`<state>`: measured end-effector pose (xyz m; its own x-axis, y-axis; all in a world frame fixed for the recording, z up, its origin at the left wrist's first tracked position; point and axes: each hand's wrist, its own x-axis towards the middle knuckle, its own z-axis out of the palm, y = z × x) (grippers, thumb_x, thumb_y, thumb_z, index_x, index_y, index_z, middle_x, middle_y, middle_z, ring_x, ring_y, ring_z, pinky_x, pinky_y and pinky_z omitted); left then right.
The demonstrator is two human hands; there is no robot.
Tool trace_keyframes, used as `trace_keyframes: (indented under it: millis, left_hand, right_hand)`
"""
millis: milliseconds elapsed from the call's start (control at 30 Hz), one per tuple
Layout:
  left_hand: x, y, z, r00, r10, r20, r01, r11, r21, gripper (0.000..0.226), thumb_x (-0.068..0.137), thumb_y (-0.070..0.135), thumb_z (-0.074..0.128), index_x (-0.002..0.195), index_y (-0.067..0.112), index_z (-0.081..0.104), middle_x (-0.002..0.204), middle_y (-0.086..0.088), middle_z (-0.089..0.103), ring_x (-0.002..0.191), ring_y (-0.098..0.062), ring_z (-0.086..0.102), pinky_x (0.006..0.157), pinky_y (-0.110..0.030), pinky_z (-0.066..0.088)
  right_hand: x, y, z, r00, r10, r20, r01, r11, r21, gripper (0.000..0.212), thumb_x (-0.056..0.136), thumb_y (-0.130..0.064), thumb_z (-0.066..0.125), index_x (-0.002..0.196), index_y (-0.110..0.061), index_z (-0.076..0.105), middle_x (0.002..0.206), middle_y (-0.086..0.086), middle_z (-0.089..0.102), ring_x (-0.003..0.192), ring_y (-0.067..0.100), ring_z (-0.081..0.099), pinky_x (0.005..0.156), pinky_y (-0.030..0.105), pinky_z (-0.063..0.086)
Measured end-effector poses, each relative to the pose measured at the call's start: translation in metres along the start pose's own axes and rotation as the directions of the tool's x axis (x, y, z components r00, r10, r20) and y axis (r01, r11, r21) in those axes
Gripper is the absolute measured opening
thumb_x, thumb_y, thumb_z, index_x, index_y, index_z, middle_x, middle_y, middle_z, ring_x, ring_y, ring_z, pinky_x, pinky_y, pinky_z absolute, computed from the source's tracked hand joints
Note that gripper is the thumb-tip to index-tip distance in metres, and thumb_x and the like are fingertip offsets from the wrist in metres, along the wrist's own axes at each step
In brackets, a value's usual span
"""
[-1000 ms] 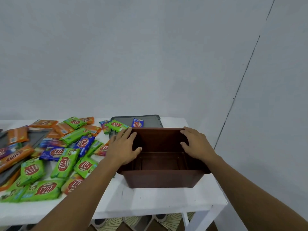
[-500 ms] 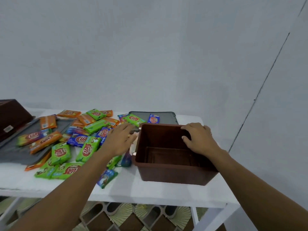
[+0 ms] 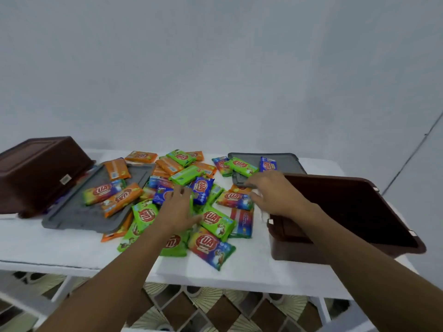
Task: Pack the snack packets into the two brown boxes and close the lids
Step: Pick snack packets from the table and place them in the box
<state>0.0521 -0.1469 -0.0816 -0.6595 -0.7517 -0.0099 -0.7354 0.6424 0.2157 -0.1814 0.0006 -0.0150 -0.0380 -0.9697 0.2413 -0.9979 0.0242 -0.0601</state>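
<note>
Down on the heap of snack packets (image 3: pixel 217 224) with the left grip (image 3: pixel 177 208), fingers spread and laid flat; half a second ago only reaching toward them. Just beyond its fingertips, a blue packet (image 3: pixel 202 190); against its thumb, a green packet (image 3: pixel 215 221); under its wrist, more green wrappers.

Off the far rim of the open brown box (image 3: pixel 293 249) with the right grip (image 3: pixel 273 194), held there a moment ago, now out over the near edge of the heap. Fingers bent and blurred above the corner of a grey lid (image 3: pixel 282 161); impossible to tell whether pinching anything. Just below its thumb, a rainbow-coloured packet (image 3: pixel 235 200). Directly to the right of this grip and behind its forearm, the open box, upright on the white desk (image 3: pixel 251 271), nothing visible inside.

Well away to the left of the left grip, the second brown box (image 3: pixel 40 173), upside down and tilted, one edge propped on another grey lid (image 3: pixel 79 212) with three packets lying on it. Only a corner of that box in view before, nearly all of it now.
</note>
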Motion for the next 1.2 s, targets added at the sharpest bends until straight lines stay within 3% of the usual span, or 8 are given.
trace_keyframes:
  millis: [167,367,467,567,733,867,967,1200]
  left_hand:
    - [0.004,-0.019,0.006,0.991,-0.131,0.022,0.133,0.98,-0.149,0.117,0.068,0.057,0.079,0.152,0.012,0.01,0.158,-0.017,-0.001,0.14,-0.041,0.029,0.109,-0.044,0.036]
    - [0.011,-0.037,0.0,0.982,-0.144,0.125,0.183,0.893,-0.411,0.131,0.064,0.041,0.088,0.154,0.017,-0.004,0.161,-0.016,0.001,0.145,-0.036,0.02,0.111,-0.047,0.033]
    - [0.015,-0.047,-0.002,0.987,-0.099,0.129,0.153,0.833,-0.531,0.128,0.061,0.037,0.088,0.154,0.018,0.003,0.159,-0.012,0.015,0.144,-0.032,0.023,0.113,-0.048,0.034]
    - [0.018,-0.052,-0.011,0.991,-0.073,0.114,0.128,0.78,-0.612,0.122,0.059,0.032,0.088,0.154,0.024,0.011,0.155,-0.007,0.025,0.138,-0.029,0.035,0.109,-0.048,0.04]
    - [0.027,-0.059,-0.035,0.991,-0.011,0.133,0.114,0.583,-0.804,0.103,0.066,0.013,0.086,0.148,0.03,0.027,0.13,-0.002,0.05,0.104,-0.018,0.062,0.082,-0.037,0.058]
    - [0.03,-0.043,-0.049,0.99,0.015,0.138,0.106,0.558,-0.823,0.06,0.084,0.032,0.071,0.138,0.03,0.045,0.13,0.009,0.044,0.113,-0.012,0.046,0.091,-0.032,0.04]
    - [0.032,-0.021,-0.058,0.973,-0.005,0.231,0.209,0.438,-0.874,0.023,0.093,0.035,0.058,0.116,0.03,0.059,0.114,0.008,0.052,0.094,-0.007,0.051,0.08,-0.027,0.039]
    - [0.044,0.048,-0.08,0.968,0.19,0.163,0.03,0.559,-0.829,0.043,0.087,0.013,0.069,0.126,0.028,0.058,0.12,0.005,0.057,0.106,-0.008,0.055,0.088,-0.028,0.046]
  right_hand:
    - [0.025,-0.053,0.019,0.943,0.055,0.329,-0.02,0.994,-0.109,0.041,0.089,-0.045,0.056,0.124,-0.024,0.059,0.119,0.007,0.061,0.108,0.025,0.058,0.08,0.035,0.044]
    - [0.047,-0.089,0.057,0.823,0.216,0.525,-0.161,0.976,-0.149,0.069,0.081,-0.056,0.067,0.135,-0.017,0.047,0.134,0.008,0.055,0.12,0.028,0.054,0.095,0.046,0.049]
    - [0.054,-0.098,0.069,0.793,0.264,0.549,-0.236,0.964,-0.122,0.077,0.077,-0.047,0.075,0.139,-0.013,0.041,0.133,0.011,0.055,0.119,0.03,0.054,0.093,0.044,0.049]
    - [0.065,-0.097,0.065,0.788,0.271,0.553,-0.273,0.959,-0.081,0.051,0.084,-0.028,0.071,0.126,-0.009,0.05,0.125,0.012,0.057,0.111,0.027,0.056,0.086,0.036,0.05]
    - [0.077,-0.084,0.031,0.766,0.279,0.58,-0.312,0.949,-0.043,0.052,0.09,-0.025,0.062,0.136,-0.008,0.045,0.132,0.011,0.053,0.114,0.025,0.054,0.089,0.034,0.048]
    - [0.071,-0.074,-0.011,0.796,0.293,0.529,-0.442,0.88,0.176,0.047,0.091,-0.016,0.056,0.135,-0.007,0.045,0.125,0.006,0.055,0.106,0.021,0.057,0.083,0.032,0.046]
    - [0.059,-0.059,-0.033,0.83,0.349,0.435,-0.488,0.831,0.266,0.053,0.09,-0.024,0.055,0.141,-0.013,0.043,0.121,0.0,0.052,0.087,0.009,0.057,0.075,0.027,0.044]
    - [0.004,0.005,-0.075,0.826,0.418,0.379,-0.536,0.79,0.297,0.021,0.086,-0.028,0.065,0.105,-0.018,0.066,0.096,0.005,0.07,0.085,0.018,0.066,0.075,0.029,0.049]
